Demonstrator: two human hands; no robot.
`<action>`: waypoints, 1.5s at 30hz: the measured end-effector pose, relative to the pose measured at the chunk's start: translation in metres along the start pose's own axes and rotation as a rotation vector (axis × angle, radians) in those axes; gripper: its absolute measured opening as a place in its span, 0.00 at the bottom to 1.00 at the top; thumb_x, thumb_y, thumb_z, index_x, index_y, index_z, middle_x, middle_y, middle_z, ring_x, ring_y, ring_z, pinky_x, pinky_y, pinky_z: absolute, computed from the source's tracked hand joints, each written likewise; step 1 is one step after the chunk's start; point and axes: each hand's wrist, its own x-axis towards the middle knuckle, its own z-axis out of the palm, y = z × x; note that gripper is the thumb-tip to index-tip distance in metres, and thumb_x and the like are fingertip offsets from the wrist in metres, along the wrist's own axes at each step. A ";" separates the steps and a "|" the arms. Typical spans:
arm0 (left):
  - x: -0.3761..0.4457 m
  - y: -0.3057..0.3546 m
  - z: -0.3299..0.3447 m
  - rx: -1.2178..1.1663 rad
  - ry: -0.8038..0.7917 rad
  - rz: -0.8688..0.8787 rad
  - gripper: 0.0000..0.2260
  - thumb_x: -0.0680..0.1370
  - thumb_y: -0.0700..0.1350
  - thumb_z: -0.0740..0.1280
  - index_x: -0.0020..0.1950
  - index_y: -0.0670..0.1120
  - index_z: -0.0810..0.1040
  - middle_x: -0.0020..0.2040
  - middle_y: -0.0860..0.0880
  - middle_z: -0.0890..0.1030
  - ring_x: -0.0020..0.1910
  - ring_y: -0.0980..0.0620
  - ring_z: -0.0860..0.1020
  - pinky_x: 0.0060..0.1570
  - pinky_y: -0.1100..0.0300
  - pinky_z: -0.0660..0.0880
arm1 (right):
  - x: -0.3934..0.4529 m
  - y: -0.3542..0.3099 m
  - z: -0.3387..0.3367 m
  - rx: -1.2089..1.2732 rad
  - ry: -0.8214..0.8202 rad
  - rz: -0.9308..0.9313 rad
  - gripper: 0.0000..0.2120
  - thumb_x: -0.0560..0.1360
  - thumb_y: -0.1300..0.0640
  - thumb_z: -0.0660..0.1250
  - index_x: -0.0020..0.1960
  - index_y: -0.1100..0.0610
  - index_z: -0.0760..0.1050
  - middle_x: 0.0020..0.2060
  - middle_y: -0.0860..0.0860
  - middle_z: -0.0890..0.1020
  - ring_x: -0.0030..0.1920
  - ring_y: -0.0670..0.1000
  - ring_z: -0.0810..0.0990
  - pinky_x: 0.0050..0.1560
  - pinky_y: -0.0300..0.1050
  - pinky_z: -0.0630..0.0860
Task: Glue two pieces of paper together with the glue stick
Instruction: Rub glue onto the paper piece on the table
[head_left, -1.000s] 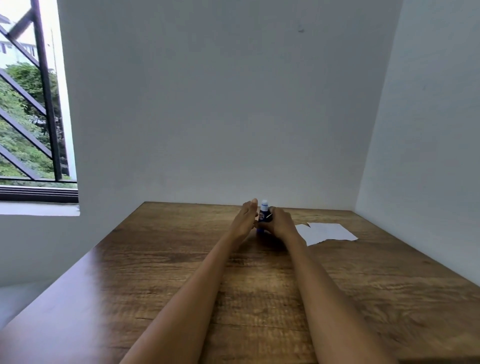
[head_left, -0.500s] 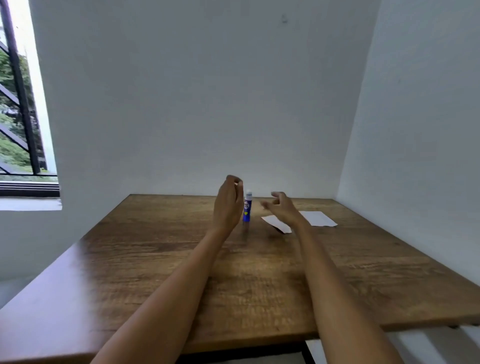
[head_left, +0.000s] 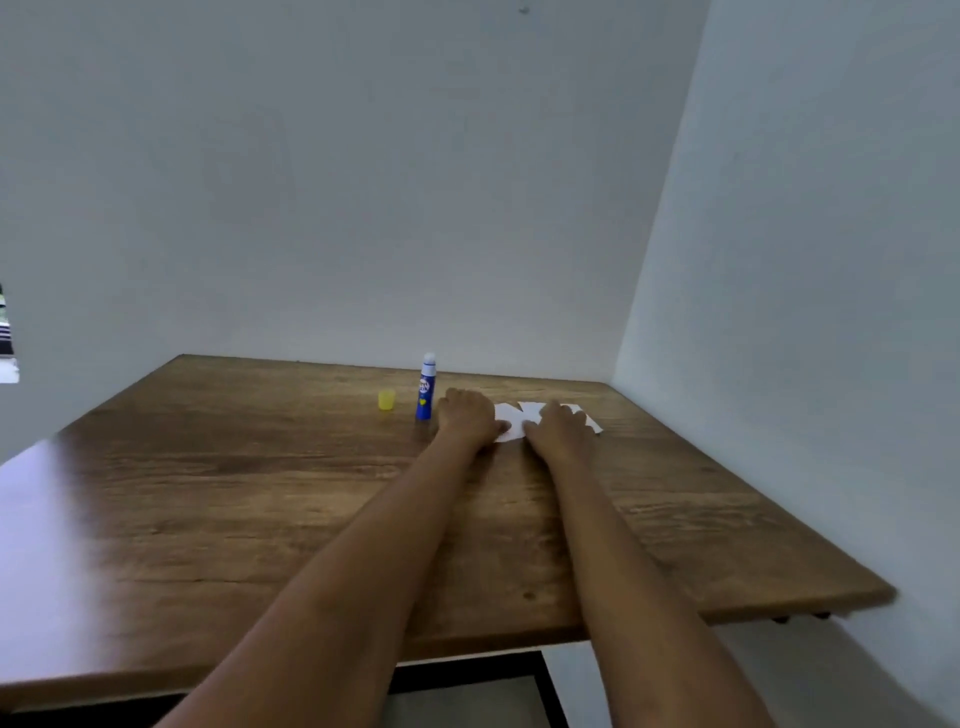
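Observation:
A blue glue stick (head_left: 426, 387) stands upright and uncapped on the wooden table (head_left: 260, 493), its white tip showing. Its yellow cap (head_left: 386, 400) sits on the table just left of it. White paper pieces (head_left: 511, 418) lie to the right of the stick, partly covered by both hands. My left hand (head_left: 467, 415) rests palm down on the left edge of the paper. My right hand (head_left: 558, 428) lies flat on the right part of it. How the pieces overlap is hidden under my hands.
White walls close in the table at the back and on the right. A window edge (head_left: 6, 338) shows at far left. The table's front edge (head_left: 467, 644) runs across below my forearms, with a dark frame beneath.
My right hand let go of the glue stick, which now stands alone. My left hand set the yellow cap down. Both hands moved right onto the paper. The camera swung right.

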 end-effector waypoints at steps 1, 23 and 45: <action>0.003 0.002 -0.001 -0.015 -0.012 -0.032 0.26 0.77 0.58 0.60 0.66 0.39 0.69 0.65 0.40 0.72 0.65 0.42 0.69 0.61 0.53 0.67 | 0.001 0.001 0.000 0.006 0.003 0.001 0.22 0.77 0.49 0.60 0.67 0.60 0.67 0.66 0.58 0.72 0.67 0.59 0.67 0.66 0.53 0.66; -0.082 -0.110 -0.064 -0.924 -0.094 -0.220 0.10 0.79 0.40 0.63 0.54 0.36 0.78 0.34 0.46 0.74 0.30 0.53 0.72 0.24 0.65 0.71 | -0.048 -0.052 -0.013 0.787 -0.221 0.061 0.08 0.77 0.57 0.63 0.49 0.60 0.79 0.41 0.53 0.81 0.35 0.46 0.75 0.33 0.38 0.70; -0.096 -0.191 -0.035 -0.228 0.059 -0.094 0.15 0.77 0.54 0.62 0.61 0.54 0.77 0.62 0.45 0.75 0.65 0.45 0.68 0.62 0.52 0.64 | -0.046 -0.122 0.016 0.359 -0.316 -0.093 0.19 0.73 0.48 0.68 0.53 0.64 0.77 0.49 0.57 0.80 0.48 0.54 0.76 0.44 0.42 0.66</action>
